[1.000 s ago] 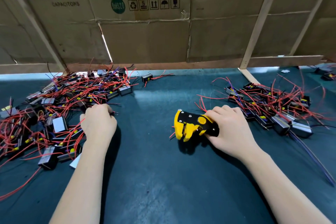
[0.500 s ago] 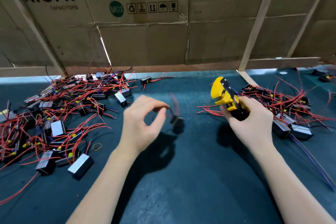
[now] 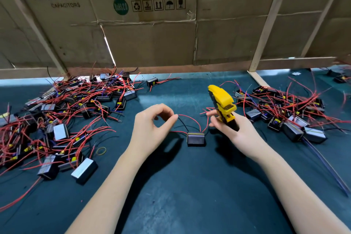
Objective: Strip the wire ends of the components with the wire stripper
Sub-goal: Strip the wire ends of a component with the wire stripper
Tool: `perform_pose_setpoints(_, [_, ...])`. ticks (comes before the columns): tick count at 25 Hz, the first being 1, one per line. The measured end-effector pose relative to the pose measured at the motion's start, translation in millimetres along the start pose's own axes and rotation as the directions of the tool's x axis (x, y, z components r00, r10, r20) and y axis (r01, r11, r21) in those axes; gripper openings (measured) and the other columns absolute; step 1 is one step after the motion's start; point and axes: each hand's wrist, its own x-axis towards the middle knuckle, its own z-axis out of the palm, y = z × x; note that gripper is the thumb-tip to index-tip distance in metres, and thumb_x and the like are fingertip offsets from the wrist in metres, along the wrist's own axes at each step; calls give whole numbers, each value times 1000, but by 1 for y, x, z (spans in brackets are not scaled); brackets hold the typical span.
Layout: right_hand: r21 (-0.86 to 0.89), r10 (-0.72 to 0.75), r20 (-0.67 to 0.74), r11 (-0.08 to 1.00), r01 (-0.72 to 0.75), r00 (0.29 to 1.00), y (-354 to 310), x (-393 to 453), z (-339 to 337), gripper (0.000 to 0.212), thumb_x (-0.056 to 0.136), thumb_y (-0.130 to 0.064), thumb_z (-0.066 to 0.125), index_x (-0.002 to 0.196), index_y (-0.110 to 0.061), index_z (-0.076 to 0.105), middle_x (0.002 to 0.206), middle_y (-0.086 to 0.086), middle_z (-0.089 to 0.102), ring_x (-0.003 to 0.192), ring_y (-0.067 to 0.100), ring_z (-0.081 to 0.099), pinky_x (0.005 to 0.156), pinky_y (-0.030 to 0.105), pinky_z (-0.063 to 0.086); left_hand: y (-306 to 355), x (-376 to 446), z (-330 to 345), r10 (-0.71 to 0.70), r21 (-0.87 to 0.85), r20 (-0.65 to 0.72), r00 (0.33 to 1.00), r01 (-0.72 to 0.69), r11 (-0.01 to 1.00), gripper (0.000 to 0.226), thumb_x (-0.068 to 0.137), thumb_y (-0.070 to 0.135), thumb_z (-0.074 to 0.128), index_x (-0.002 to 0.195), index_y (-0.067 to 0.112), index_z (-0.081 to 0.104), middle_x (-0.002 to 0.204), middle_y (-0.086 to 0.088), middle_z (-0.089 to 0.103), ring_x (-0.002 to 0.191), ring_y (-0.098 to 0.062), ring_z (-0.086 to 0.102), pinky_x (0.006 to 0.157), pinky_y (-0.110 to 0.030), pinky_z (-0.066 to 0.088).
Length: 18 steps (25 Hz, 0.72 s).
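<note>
Yellow stripper [image 3: 223,106]: gripped in the right hand [image 3: 230,129] by its dark handles, head raised and pointed toward the far edge of the worktop [image 3: 171,186]; whether the jaws are parted cannot be told.
Right hand: fingers are curled round the handles, index finger stretched out to the left, near a red lead of the component.
Left hand [image 3: 152,127]: thumb and forefinger are closed in a pinch on the wire ends [image 3: 177,117], a red and a black one, held up off the worktop.
Component [image 3: 196,138]: a small dark block resting on the worktop mid-way between the hands, just below them, toward the near edge.
Wire axis: the pinched leads run from the block up and left to the left hand; the free ends are hidden in the pinch.
Key relation: the stripper head stands right of the pinched ends and above them, apart from them; the left hand is judged the nearer to the ends, so they would have to be turned rightward into the jaws.
Left pile [image 3: 62,118]: components with red leads, heaped toward the far left corner.
Right pile [image 3: 281,112]: more of the same, along the right edge.
Step judged: presenting a lead; no cut yet made on this block.
</note>
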Motion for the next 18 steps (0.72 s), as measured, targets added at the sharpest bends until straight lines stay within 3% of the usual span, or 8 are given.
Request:
perform_pose_setpoints(2, [-58,39,24,998,-37,999,1,0,-2,29,84,-53,68,95,-26,68,94,-7,71,95,13,65,98,38,46,4,1,1,-52,-190,27,998,56,980,14,84,6,73,79,9,61,73,6,62,68,-8,56,70,-21,45])
perform_pose_setpoints(4, [-149,37,33,988,-32,999,-1,-1,-2,36,80,-56,66,89,-21,65,85,0,68,86,20,61,90,40,46,7,1,1,-89,-256,5,996,88,963,20,85,6,73,80,8,54,72,3,57,66,-13,54,68,-23,45])
perform_pose_setpoints(8, [-258,-32,54,965,45,998,-6,-3,5,23,79,-50,70,77,-30,60,71,-13,60,69,5,52,67,21,40,3,2,-1,-165,-211,-135,977,134,968,30,87,18,68,74,10,43,69,-9,47,68,-36,54,69,-42,44])
perform_pose_setpoints(11, [-288,-25,-22,957,17,999,-1,-1,4,26,78,-50,71,79,-26,62,69,-11,61,65,4,50,66,19,40,-7,5,-2,-283,-115,-220,933,263,958,32,86,8,66,70,15,40,66,-12,47,68,-39,58,70,-47,46])
perform_pose_setpoints(13, [-263,16,-109,964,-44,994,2,1,1,30,77,-52,70,78,-24,61,65,-11,60,61,3,48,63,17,38,-15,6,0,-368,-98,-239,899,354,930,25,83,3,63,76,17,44,66,-12,56,72,-38,62,73,-45,47])
perform_pose_setpoints(15, [-167,64,-166,982,-92,984,3,2,0,31,79,-54,68,78,-25,61,68,-8,61,63,6,49,66,19,39,-19,6,1,-488,-210,-194,851,449,868,22,85,2,62,94,16,47,65,-6,62,74,-35,64,76,-44,49])
perform_pose_setpoints(18, [-5,148,-222,988,-153,964,4,4,-1,23,82,-56,65,81,-33,64,80,5,66,70,13,53,72,26,41,-24,6,3,-627,-418,-56,777,552,721,40,84,3,71,114,11,46,67,-3,66,64,-21,64,69,-33,52])
